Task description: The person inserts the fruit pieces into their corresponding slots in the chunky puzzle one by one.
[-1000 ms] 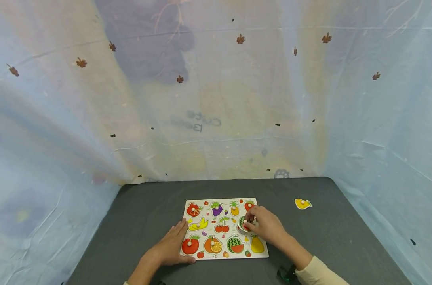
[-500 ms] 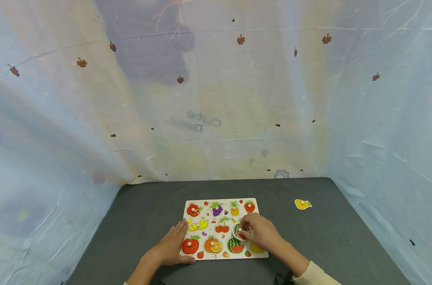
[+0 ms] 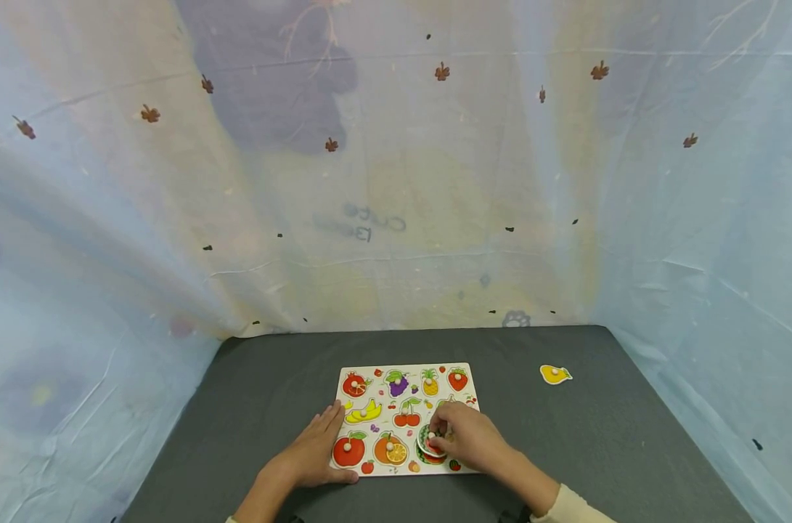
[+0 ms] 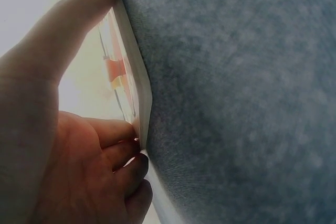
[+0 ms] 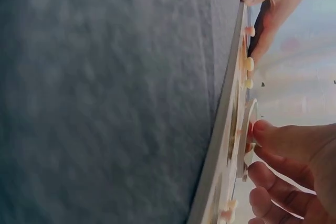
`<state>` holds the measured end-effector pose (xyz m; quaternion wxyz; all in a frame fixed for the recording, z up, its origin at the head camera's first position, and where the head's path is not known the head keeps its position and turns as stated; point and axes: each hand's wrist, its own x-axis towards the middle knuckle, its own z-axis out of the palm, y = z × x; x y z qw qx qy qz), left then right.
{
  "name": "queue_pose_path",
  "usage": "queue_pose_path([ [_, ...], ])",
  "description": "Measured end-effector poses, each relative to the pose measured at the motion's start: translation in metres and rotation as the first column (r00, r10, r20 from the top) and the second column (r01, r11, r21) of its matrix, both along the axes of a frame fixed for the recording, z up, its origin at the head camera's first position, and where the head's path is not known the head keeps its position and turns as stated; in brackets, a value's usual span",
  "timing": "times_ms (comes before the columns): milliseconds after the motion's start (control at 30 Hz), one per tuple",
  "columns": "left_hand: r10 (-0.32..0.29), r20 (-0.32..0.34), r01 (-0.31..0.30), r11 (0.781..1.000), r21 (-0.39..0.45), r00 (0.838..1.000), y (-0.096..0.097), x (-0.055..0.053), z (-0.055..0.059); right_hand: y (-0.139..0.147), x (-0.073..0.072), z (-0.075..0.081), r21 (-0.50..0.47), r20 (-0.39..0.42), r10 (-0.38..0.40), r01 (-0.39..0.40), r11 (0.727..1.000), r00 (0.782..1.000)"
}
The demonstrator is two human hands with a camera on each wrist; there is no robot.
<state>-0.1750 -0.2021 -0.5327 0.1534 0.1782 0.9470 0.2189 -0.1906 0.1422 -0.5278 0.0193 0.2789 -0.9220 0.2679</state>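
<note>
A white fruit peg-puzzle board (image 3: pixel 363 369) lies on the dark table in the head view. My right hand (image 3: pixel 467 436) pinches the knob of a round-edged watermelon puzzle piece (image 3: pixel 425 439) over the printed watermelon near the board's lower right. In the right wrist view, the piece (image 5: pixel 248 145) is tilted close to the board's surface, thumb and fingertip on its knob; whether it touches is unclear. My left hand (image 3: pixel 313 450) rests along the board's left edge, fingers extended and thumb at the near corner. The right hand covers the board's lower right corner.
A yellow pear puzzle piece (image 3: pixel 555 375) with a knob lies on the dark tabletop (image 3: pixel 605 436), right of the board. Seated fruit pieces such as the apple (image 3: pixel 348 452) and orange (image 3: pixel 390 456) have raised knobs. A patterned curtain (image 3: pixel 396 181) hangs behind the table.
My right hand has carried the watermelon piece leftward and nearer to me, from the board's right side onto the printed watermelon. The left hand and the pear piece have stayed put.
</note>
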Motion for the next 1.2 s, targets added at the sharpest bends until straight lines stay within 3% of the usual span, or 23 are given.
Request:
queue_pose_path([
  [467, 0.009, 0.006, -0.009, 1.0, 0.003, 1.0, -0.0001, -0.0004, -0.0004, -0.0054, 0.0046, -0.0015, 0.017, 0.043, 0.031, -0.032, 0.999, 0.999],
  [1200, 0.016, 0.011, -0.016, 1.0, -0.004, 1.0, 0.0011, 0.0002, 0.0008, -0.0075, 0.0038, -0.0041, 0.058, 0.031, 0.059, -0.06, 0.996, 0.998],
])
